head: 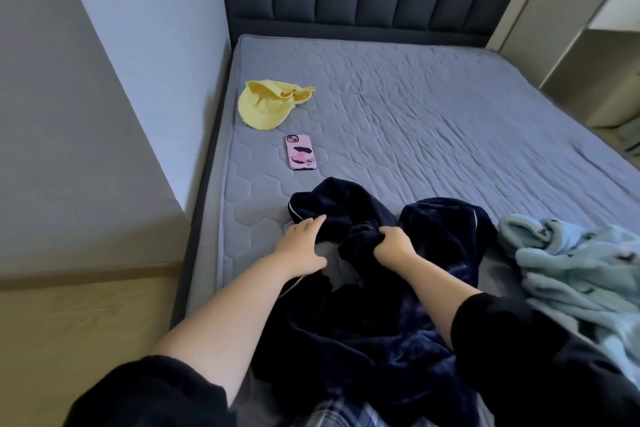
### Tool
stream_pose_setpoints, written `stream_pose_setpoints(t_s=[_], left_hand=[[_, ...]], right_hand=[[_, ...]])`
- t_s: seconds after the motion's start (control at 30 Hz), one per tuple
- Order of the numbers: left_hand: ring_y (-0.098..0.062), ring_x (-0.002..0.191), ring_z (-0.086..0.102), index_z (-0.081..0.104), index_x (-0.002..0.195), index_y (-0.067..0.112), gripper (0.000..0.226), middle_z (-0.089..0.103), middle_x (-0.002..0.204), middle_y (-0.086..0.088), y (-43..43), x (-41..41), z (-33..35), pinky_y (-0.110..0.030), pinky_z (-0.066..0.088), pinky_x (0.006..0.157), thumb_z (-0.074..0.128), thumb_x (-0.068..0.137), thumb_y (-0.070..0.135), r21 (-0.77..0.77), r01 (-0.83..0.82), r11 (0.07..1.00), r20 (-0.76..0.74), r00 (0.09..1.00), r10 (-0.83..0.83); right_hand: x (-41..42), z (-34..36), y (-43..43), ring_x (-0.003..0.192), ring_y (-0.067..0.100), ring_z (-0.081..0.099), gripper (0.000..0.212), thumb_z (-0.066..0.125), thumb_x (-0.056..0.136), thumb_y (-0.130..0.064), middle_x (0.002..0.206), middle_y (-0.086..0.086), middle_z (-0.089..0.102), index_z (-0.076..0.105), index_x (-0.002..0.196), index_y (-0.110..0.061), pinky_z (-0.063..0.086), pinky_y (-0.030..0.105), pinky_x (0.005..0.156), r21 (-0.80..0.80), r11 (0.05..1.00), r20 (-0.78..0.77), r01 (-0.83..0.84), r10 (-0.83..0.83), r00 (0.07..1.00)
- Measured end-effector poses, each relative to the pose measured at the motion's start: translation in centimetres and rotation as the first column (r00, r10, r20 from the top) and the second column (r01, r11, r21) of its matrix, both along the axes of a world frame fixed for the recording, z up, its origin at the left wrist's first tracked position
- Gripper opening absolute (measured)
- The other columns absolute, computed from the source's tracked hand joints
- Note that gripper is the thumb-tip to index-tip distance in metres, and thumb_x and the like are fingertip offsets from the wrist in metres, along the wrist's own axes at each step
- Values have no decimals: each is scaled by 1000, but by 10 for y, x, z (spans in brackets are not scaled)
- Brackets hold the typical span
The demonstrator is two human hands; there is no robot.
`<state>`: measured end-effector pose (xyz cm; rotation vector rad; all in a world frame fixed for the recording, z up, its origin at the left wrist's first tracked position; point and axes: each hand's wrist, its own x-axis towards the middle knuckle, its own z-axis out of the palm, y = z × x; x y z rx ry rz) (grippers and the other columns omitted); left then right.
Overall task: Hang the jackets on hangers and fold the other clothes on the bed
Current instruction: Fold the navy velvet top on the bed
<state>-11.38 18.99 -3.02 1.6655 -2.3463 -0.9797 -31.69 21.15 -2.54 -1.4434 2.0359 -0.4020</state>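
Black sleeves (156,392) frame a navy plush garment (363,340) crumpled at the near edge of the bed (450,114). It looks soft, limp and light, and is probably best taken by its white-piped edge. The right hand (394,246) clenches a wad of its fabric. The left hand (304,246), fingers extended, touches the piping. Farther off lie a pale blue fleece (571,270), a phone (300,157) and a yellow cap (266,104).

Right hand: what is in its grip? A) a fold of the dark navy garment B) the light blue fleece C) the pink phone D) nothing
A: the right hand curls its fingers round a bunched fold of the dark navy garment.
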Motion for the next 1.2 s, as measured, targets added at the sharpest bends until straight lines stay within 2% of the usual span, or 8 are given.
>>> stream_pose_setpoints(t_s=[0.33, 0.5, 0.63, 0.73, 0.83, 1.0, 1.1, 1.2], left_hand=[[-17, 105, 56, 51, 118, 16, 39, 59, 112, -2, -18, -16, 204, -30, 45, 94, 70, 85, 14, -65, -86, 994, -568, 822, 34], [-2, 66, 48, 54, 87, 15, 21, 54, 75, 7, -9, -14, 302, -4, 36, 52, 73, 80, 12, -375, -206, 904, -456, 890, 13], [-16, 65, 46, 44, 68, 19, 20, 50, 67, 4, 7, -20, 351, -25, 35, 53, 60, 76, 11, -590, -365, 720, -447, 891, 86], [-21, 71, 49, 45, 73, 17, 14, 51, 71, 3, 19, -19, 375, -27, 33, 55, 56, 79, 12, -598, -557, 576, -554, 807, 205], [-24, 81, 54, 47, 86, 16, 10, 55, 82, 1, 32, -15, 397, -25, 33, 57, 53, 83, 10, -514, -709, 483, -683, 679, 269], [-32, 110, 57, 31, 144, 26, 59, 60, 124, -7, 46, 10, 456, -39, 46, 94, 48, 90, 10, -542, -750, 380, -728, 645, 234], [-30, 106, 56, 24, 148, 30, 65, 52, 127, -6, 49, 33, 505, -32, 41, 83, 44, 89, 8, -545, -797, 261, -775, 598, 204], [-30, 117, 46, 24, 148, 27, 70, 38, 136, -7, 61, 44, 538, -38, 40, 90, 51, 85, 17, -791, -605, 91, -563, 779, 277]], right_hand=[[14, 207, -35, 45, 3, 52, 12, 66, 82, -10, 51, -10, 57, 70, 71, -15, 40, 17, 45, -331, 934, 332, -131, 246, 911], [12, 291, -22, 51, 7, 42, 23, 64, 74, -3, 53, -5, 46, 52, 58, -12, 33, 14, 42, -614, 785, 137, -88, 216, 967], [0, 299, -4, 76, 25, 56, 13, 57, 78, -14, 77, 3, 52, 50, 68, -16, 39, 28, 58, -569, 789, -324, -231, 43, 945], [-12, 286, 8, 100, 32, 55, 26, 59, 84, -32, 108, 9, 52, 59, 100, -11, 45, 34, 72, -310, 939, -454, -149, -9, 891], [-6, 301, 17, 81, 27, 55, 25, 56, 88, -31, 102, 9, 60, 58, 98, -8, 44, 31, 68, -310, 950, -299, -44, -54, 953], [15, 391, 18, 77, 27, 50, 14, 50, 86, -15, 88, 5, 56, 55, 97, -10, 38, 31, 66, -704, 707, -21, 65, -111, 994], [29, 466, 23, 75, 20, 51, 18, 48, 86, -11, 84, -2, 54, 53, 103, -15, 37, 29, 61, -873, 461, 163, 157, -28, 986], [46, 530, 26, 71, 17, 50, 18, 47, 88, -5, 80, 0, 55, 58, 103, -5, 35, 23, 54, -908, 365, 254, 207, 84, 964]])
